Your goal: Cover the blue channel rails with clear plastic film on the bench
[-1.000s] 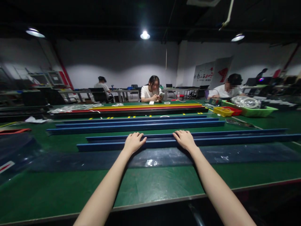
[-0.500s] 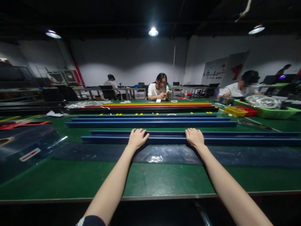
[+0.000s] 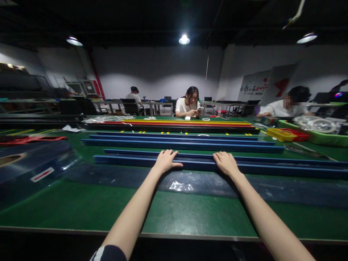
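Note:
A long blue channel-shaped profile [image 3: 136, 160] lies across the table, its right end running out of view. My left hand [image 3: 166, 161] is closed over it near the middle, fingers across the top, thumb pointing right along the near wall. To the right, my right hand [image 3: 225, 163] grips the same profile, fingertips over its far side; its thumb is mostly hidden. A strip of clear plastic film [image 3: 190, 183] lies flat just in front of the profile. Behind it, several similar blue profiles [image 3: 185, 144] rest parallel.
Red, yellow and black profiles [image 3: 176, 124] lie farther back on the green table [image 3: 190, 214]. At left is a film roll [image 3: 32, 170]. Yellow tray [image 3: 280, 134] and green bin [image 3: 326, 137] stand at right. A person [image 3: 187, 103] with a phone sits opposite.
The view has turned slightly left. The near profile has shifted a little left against the things behind it. My hands are slightly closer together, and my left thumb sticks out more.

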Tool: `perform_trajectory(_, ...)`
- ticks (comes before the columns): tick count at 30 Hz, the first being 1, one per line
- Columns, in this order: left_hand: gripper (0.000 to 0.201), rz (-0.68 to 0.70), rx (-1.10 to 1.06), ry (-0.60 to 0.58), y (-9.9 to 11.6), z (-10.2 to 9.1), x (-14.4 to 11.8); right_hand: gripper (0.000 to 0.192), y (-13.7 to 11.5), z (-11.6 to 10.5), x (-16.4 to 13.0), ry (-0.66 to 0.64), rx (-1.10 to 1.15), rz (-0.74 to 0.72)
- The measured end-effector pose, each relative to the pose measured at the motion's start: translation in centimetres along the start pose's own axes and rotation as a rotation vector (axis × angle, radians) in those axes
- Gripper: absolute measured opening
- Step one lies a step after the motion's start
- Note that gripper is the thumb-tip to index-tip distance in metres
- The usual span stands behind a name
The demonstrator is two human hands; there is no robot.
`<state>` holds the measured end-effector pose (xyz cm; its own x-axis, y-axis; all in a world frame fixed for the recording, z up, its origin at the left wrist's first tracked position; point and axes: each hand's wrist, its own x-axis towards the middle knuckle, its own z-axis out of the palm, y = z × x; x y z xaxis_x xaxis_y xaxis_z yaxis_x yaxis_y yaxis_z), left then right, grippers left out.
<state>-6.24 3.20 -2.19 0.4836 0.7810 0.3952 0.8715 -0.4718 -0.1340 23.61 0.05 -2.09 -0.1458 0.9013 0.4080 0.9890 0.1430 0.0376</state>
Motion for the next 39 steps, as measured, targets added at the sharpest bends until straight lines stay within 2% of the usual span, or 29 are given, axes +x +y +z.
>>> perform_trajectory(6, 0.074, -0.019, 0.043, -0.058, -3.8, 0.6, 0.5, 0.052, 0.7, -0.1, 0.3, -0.059, 0.176, -0.042)
perform_trajectory(10, 0.071, -0.027, 0.066, -0.077, -6.8, 0.7, 0.5, 0.056, 1.4, 0.1, 1.4, -0.117, 0.194, -0.125)
perform_trajectory(13, 0.069, -0.038, 0.059, -0.064, -8.9, 0.8, 0.1, 0.057, 1.4, 0.8, 2.5, -0.132, 0.194, -0.175)
perform_trajectory(21, 0.063, -0.055, 0.14, 0.063, -13.9, 1.8, -1.6, 0.066, -0.5, 3.3, 4.9, -0.028, 0.174, -0.239)
perform_trajectory(28, 0.077, -0.074, 0.159, 0.05, -14.9, 2.2, -1.1, 0.072, -0.7, 3.9, 6.4, -0.112, 0.164, -0.214)
perform_trajectory(36, 0.076, -0.1, 0.134, 0.037, -15.7, 2.9, 0.0, 0.078, -1.0, 3.9, 7.9, -0.277, 0.181, -0.149)
perform_trajectory(39, 0.076, -0.118, 0.122, 0.021, -15.8, 2.9, 0.3, 0.077, -1.1, 4.1, 8.1, -0.258, 0.175, -0.155)
